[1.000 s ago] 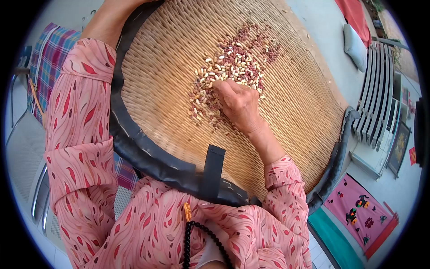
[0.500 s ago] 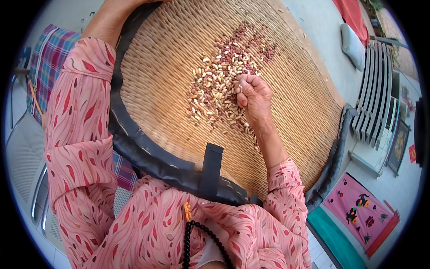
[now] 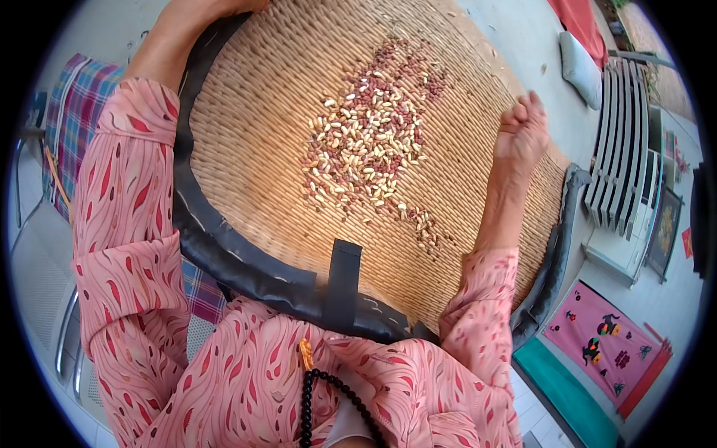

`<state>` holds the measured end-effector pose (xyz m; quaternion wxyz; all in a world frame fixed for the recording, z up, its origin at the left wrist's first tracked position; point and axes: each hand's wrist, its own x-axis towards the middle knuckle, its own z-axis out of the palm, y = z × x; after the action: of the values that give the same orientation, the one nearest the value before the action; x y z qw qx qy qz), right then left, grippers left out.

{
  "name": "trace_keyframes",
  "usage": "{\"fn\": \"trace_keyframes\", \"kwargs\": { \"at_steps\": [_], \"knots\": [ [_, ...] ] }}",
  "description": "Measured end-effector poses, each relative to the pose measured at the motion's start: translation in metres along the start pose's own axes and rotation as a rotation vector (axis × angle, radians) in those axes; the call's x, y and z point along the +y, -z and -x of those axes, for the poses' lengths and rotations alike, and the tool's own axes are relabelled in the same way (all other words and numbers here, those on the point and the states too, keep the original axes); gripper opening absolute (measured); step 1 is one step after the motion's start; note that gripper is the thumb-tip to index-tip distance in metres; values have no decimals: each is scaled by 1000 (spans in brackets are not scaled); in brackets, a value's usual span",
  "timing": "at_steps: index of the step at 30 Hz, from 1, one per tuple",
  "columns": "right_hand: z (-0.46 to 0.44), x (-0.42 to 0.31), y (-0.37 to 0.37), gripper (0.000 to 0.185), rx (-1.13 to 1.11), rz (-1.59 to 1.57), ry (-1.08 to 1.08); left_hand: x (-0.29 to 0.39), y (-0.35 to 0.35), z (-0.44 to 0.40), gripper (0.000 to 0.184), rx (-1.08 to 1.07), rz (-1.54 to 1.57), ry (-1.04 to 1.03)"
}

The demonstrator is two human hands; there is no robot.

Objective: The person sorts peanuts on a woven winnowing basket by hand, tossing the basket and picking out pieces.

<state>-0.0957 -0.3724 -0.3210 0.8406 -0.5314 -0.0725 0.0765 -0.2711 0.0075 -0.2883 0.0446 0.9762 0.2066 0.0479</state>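
A large woven winnowing basket [image 3: 246, 142] with a black-bound rim [image 3: 246, 261] is tilted in front of my body. Mixed pale and dark-red beans [image 3: 366, 138], peanut-like in shape, lie spread over its middle, with a small trail toward the lower right. At the top edge of the view, my left hand [image 3: 216, 7] grips the basket's far-left rim; most of its fingers are cut off. Over the right side of the weave, apart from the beans, my right hand [image 3: 523, 131] is raised with fingers curled together. Motion blurs it, and whatever it may hold is hidden.
A plaid cloth [image 3: 82, 112] hangs over a metal chair [image 3: 45, 246] on the left. To the right are a pale cushion [image 3: 581, 69], a stack of slatted panels [image 3: 618, 145], a pink patterned mat [image 3: 594, 336] and a green surface [image 3: 564, 392].
My right hand has moved off the beans to the right, toward the basket's right edge. My left hand stays on the rim. The view has shifted slightly.
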Motion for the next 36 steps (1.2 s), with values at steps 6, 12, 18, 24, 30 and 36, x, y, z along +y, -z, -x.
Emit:
{"fn": "trace_keyframes", "kwargs": {
  "at_steps": [6, 12, 18, 24, 30, 36],
  "knots": [
    [43, 58, -3, 5, -439, 1172, 191, 2, 4, -2, 31, -7, 11, 25],
    [49, 66, -14, 8, -530, 1415, 405, 1, 6, 0, 33, 20, 12, -11],
    [59, 72, -39, 9, -620, 1233, 411, 6, 8, 2, 33, -5, 28, 9],
    [65, 73, -47, 11, -613, 1416, 357, 7, 15, 3, 30, -28, 48, 31],
    [65, 75, -41, 5, -588, 1394, 371, 8, 14, 6, 29, 5, 37, -9],
    [69, 71, -31, 2, -419, 1013, 2, 5, 9, 6, 28, 23, 60, -11]
  ]
}}
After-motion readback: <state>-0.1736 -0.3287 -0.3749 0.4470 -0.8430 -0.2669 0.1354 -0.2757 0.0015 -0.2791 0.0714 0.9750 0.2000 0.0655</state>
